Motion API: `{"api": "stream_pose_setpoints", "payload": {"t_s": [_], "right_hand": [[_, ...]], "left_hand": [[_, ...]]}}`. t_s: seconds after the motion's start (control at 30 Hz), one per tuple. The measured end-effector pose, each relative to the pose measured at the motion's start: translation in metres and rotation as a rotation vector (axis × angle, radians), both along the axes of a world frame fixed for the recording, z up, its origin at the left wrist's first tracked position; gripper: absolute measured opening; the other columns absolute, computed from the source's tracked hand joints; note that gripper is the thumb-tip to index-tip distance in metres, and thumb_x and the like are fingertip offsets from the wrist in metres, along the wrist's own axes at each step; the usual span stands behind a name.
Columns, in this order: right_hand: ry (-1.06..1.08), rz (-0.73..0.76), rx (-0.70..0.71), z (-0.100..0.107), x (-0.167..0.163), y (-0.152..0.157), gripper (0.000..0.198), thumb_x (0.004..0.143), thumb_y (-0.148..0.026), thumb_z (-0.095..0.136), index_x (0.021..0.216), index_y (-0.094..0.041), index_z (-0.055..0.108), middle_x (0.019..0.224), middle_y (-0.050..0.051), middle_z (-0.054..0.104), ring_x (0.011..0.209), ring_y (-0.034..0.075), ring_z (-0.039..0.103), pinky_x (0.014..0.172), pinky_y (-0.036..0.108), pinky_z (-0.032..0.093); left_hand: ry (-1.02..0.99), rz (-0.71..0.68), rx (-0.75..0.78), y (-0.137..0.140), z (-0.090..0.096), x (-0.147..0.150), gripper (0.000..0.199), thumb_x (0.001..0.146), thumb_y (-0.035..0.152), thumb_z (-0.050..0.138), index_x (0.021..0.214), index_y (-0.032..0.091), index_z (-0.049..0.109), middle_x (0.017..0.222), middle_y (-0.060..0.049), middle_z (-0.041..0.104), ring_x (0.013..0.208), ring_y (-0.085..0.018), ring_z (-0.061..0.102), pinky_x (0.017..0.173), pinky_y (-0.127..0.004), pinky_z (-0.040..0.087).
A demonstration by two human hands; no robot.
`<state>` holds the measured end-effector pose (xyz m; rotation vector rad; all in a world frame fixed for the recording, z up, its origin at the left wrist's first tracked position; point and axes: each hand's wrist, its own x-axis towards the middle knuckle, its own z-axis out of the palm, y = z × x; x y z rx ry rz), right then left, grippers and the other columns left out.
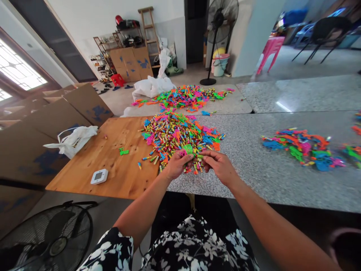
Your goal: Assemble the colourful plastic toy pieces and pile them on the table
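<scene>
My left hand (177, 165) is closed on a green plastic toy piece (188, 149) full of small holes, with a bit of pink showing beside the thumb. From the right, my right hand (219, 164) pinches a small green tube (200, 156), its end against or very close to the green piece. Both hands are just above the near edge of a big pile of small printed tubes (166, 132) mixed with bright plastic toy pieces (210, 136). The fingertips under the held parts are partly hidden.
A wooden board (118, 171) at left bears a white digital timer (99, 176), a green toy piece (123, 151) and a white plastic bag (73, 141). More toy heaps (304, 146) lie on the speckled stone table (254, 180). Cardboard boxes (53, 131) and a fan (58, 244) stand left.
</scene>
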<state>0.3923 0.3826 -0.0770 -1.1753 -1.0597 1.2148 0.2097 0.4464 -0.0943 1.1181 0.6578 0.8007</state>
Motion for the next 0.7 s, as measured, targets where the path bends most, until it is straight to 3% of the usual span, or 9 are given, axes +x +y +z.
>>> {"api": "stream_pose_setpoints", "payload": {"t_s": [0.2, 0.43, 0.53, 0.7], "right_hand": [[-0.178, -0.004, 0.097, -0.002, 0.010, -0.001, 0.026, 0.085, -0.039, 0.069, 0.099, -0.020, 0.079, 0.065, -0.001, 0.063, 0.054, 0.013, 0.054, 0.052, 0.027, 0.046], [-0.422, 0.022, 0.261, 0.001, 0.020, -0.006, 0.022, 0.088, -0.032, 0.064, 0.100, -0.023, 0.081, 0.092, 0.005, 0.075, 0.078, 0.017, 0.066, 0.070, 0.029, 0.053], [-0.421, 0.066, 0.224, 0.002, 0.025, -0.006, 0.022, 0.087, -0.031, 0.063, 0.100, -0.021, 0.079, 0.084, 0.004, 0.074, 0.071, 0.016, 0.065, 0.066, 0.029, 0.052], [-0.242, 0.196, 0.047, 0.000, 0.040, -0.004, 0.027, 0.087, -0.037, 0.064, 0.103, -0.018, 0.075, 0.066, -0.001, 0.063, 0.056, 0.013, 0.058, 0.057, 0.028, 0.048]], "left_hand": [[0.013, -0.052, 0.022, -0.002, 0.002, -0.001, 0.038, 0.081, 0.051, 0.081, 0.082, 0.015, 0.069, 0.057, 0.002, 0.052, 0.050, -0.008, 0.041, 0.050, -0.024, 0.027], [-0.003, -0.112, -0.048, -0.008, 0.004, 0.003, 0.040, 0.081, 0.050, 0.081, 0.088, 0.015, 0.063, 0.079, -0.002, 0.067, 0.051, -0.005, 0.038, 0.047, -0.021, 0.026], [0.020, -0.162, -0.033, -0.009, 0.004, 0.004, 0.040, 0.084, 0.050, 0.078, 0.089, 0.015, 0.060, 0.076, -0.002, 0.067, 0.050, -0.004, 0.037, 0.048, -0.020, 0.026], [0.133, -0.341, 0.078, 0.000, 0.011, 0.003, 0.045, 0.088, 0.057, 0.073, 0.087, 0.013, 0.064, 0.074, -0.003, 0.066, 0.051, -0.005, 0.041, 0.049, -0.021, 0.027]]}}
